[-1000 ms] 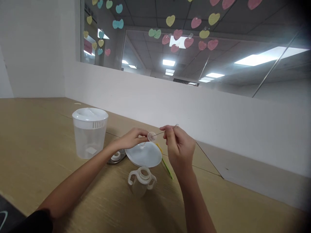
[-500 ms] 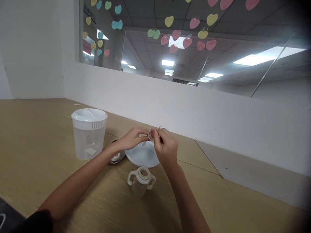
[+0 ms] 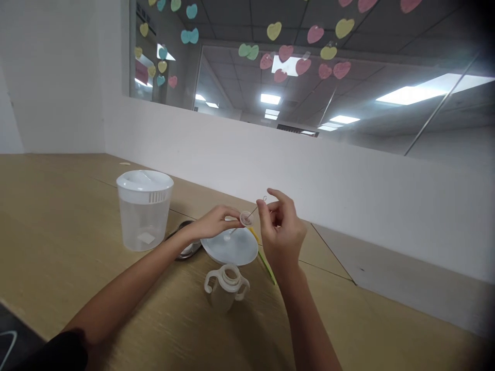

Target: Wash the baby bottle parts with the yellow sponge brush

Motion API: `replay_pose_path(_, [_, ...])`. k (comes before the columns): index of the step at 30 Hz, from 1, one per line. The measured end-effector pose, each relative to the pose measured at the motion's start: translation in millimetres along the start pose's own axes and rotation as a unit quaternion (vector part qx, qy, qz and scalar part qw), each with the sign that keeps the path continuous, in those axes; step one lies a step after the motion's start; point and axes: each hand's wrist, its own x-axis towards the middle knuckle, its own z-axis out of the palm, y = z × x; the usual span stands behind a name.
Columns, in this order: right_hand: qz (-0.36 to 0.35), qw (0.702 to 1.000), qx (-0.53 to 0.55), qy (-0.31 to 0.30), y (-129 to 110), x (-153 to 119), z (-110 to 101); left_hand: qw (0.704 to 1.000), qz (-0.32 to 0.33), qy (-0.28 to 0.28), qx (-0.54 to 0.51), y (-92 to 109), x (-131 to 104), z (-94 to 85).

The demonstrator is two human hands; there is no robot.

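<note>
My left hand pinches a small clear round bottle part at its rim. Through that part runs a thin wire brush, with a small loop at its upper end. My right hand is beside the loop, thumb close to the wire and index finger raised away from it; whether the thumb touches the wire is unclear. Below both hands lies a shallow white bowl. Nearer to me, a two-handled baby bottle stands upright with its mouth uncovered.
A translucent bucket with a white lid stands at the left. A dark metal dish with a white piece in it sits partly behind my left forearm. A green and yellow stick lies right of the bowl. The wall rises behind the table.
My right hand has moved right, away from the clear part, and its fingers have spread. More of the wire and the green and yellow stick now show. My left hand keeps its hold.
</note>
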Motion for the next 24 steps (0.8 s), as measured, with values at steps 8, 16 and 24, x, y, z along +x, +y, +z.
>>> replay_pose_path(8, [-0.025, 0.997, -0.021, -0.076, -0.9, 3.6, -10.2, 1.0, 0.008, -0.01, 0.01, -1.4, 1.4, 3.5])
replay_pose_path(16, [-0.082, 0.991, -0.035, -0.096, 8.6, -2.6, 4.8, 0.999, 0.015, 0.051, -0.007, 9.7, 1.3, 2.3])
replay_pose_path(24, [-0.144, 0.982, -0.124, 0.001, 4.2, 6.4, -10.8, 0.997, 0.05, 0.029, 0.053, -6.6, 3.3, 1.5])
